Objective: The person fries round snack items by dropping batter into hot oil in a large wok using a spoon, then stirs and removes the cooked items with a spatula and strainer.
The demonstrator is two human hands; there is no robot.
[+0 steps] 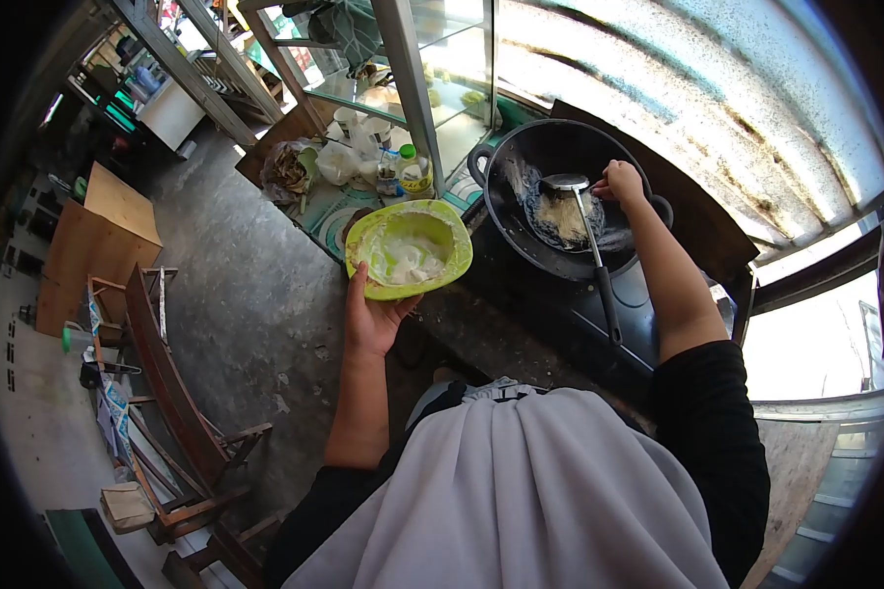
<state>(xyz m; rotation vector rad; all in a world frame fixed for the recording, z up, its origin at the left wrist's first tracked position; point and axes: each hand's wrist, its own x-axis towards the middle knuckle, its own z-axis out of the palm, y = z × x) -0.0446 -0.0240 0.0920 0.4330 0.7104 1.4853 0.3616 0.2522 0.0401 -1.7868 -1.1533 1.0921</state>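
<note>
My left hand (373,316) grips a lime-green plastic bowl (456,245) from below, the thumb against its near side. White batter (417,263) coats the inside of this tilted bowl. Over the right part of a black wok (509,157) is my right hand (621,184), fingers pinched together; whatever they hold, if anything, cannot be made out. Pale food (564,218) lies frying in dark, bubbling oil. A long-handled metal turner or ladle (589,234) rests across the wok, its black handle leaning over the near rim.
The wok stands on a dark stove (560,306). A glass display case (452,88) is beyond the bowl, with a green-capped bottle (414,173) and plastic bags by it. Leftward stand a wooden bench (172,378) and a wooden box (103,245). Corrugated sheeting (678,88) walls the right.
</note>
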